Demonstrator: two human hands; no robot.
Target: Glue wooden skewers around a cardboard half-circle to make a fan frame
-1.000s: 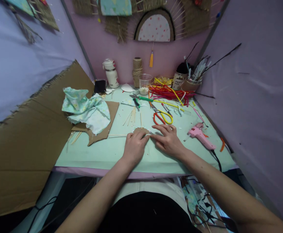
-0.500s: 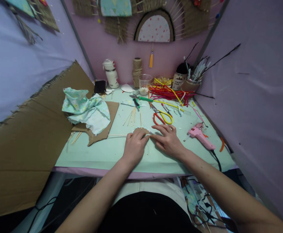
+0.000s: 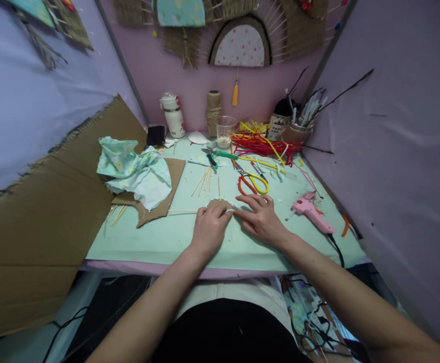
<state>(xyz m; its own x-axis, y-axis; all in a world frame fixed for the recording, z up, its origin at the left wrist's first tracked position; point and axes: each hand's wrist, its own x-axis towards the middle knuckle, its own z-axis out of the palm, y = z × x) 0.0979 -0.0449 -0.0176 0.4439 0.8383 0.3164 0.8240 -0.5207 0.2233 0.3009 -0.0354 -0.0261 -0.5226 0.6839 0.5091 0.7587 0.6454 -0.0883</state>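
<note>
My left hand [image 3: 209, 227] rests on a small brown cardboard piece [image 3: 220, 203] on the mint-green table [image 3: 159, 237], its fingers curled down and pressing on the piece. My right hand [image 3: 262, 218] lies beside it, fingers stretched flat over the piece's right edge and the cloth there. The two hands touch at the fingertips. Most of the cardboard piece is hidden under them. Thin wooden sticks [image 3: 205, 181] lie just beyond the hands, one long stick [image 3: 182, 210] to the left.
Red-and-yellow scissors [image 3: 250, 181] lie behind my right hand, a pink glue gun [image 3: 310, 210] to its right. Crumpled pale cloth [image 3: 134, 171] sits on cardboard [image 3: 163, 201] at left. Red pipe cleaners [image 3: 261, 143], twine spool [image 3: 213, 108], cup [image 3: 225, 131] and bottle [image 3: 172, 115] stand at the back.
</note>
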